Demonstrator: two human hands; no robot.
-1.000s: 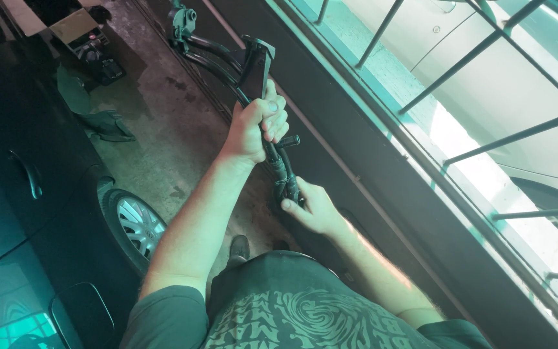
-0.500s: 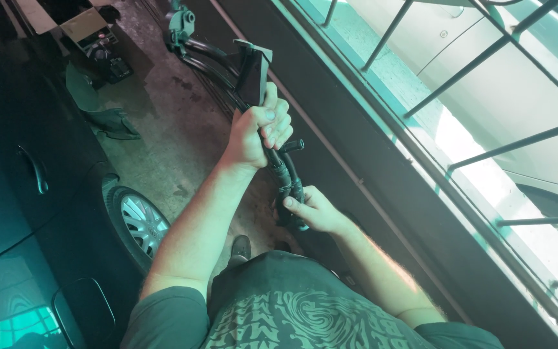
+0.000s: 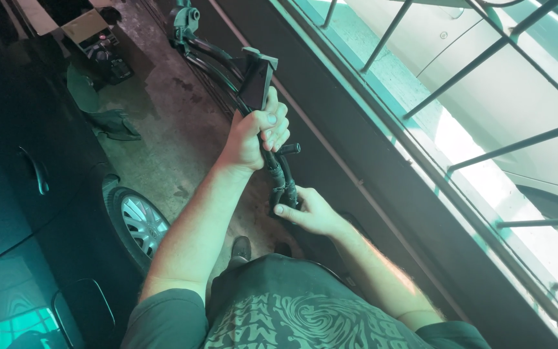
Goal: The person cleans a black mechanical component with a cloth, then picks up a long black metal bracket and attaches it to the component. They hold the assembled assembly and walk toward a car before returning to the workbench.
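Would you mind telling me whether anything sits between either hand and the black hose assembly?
Nothing visible does. The left hand is wrapped around the black hose assembly near its flat bracket, and the right hand grips its lower end directly.

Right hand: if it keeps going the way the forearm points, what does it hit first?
The right hand points up-left along the black hose it grips. First in line is probably the left hand, clamped higher on the same hose. Depth is unclear.

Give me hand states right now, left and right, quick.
Left hand: closed around the upper part of the black hose assembly.
Right hand: closed on the lower end of the same hose assembly.
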